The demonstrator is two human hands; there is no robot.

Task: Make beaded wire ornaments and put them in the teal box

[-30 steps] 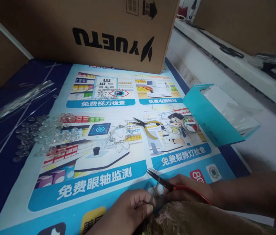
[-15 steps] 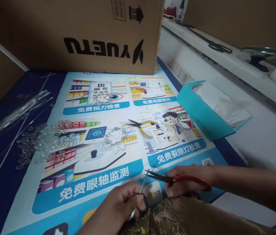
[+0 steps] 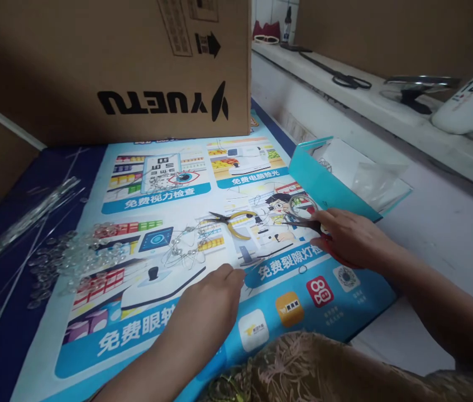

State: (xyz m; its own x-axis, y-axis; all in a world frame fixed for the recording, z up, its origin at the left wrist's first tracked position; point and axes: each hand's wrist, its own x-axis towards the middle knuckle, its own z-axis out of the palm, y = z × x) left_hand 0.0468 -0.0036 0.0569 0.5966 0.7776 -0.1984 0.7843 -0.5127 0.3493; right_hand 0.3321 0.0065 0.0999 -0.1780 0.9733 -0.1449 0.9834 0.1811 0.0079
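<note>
Resting palm down on a printed poster point(image 3: 169, 329) that covers the worktop, the left hand point(image 3: 209, 298) lies with its fingers loosely curled and together, fingertips pointing away from the person; whether anything is pinched under them cannot be told. Just ahead of those fingertips sits a tangle of thin wire with clear beads point(image 3: 186, 248). The right hand point(image 3: 347, 237) is further right and a little further away, closed around red-handled pliers point(image 3: 303, 224), whose dark, slim nose sticks out to the left and lies low over the poster. The nose tip is near a small roll of clear tape point(image 3: 301, 204). Between the two hands, slightly beyond them, yellow-handled pliers point(image 3: 236, 220) lie flat on the poster, untouched. A scatter of clear round beads point(image 3: 72, 254) spreads over the poster's left edge, with a bundle of clear thin rods point(image 3: 22, 218) beyond it on the dark blue cloth. A large cardboard box point(image 3: 135, 72) with black lettering stands at the far end. To the right, an open turquoise paper box point(image 3: 324, 178) holds white sheets. Patterned brown fabric point(image 3: 311, 368) shows at the bottom edge, near the person's body.
</note>
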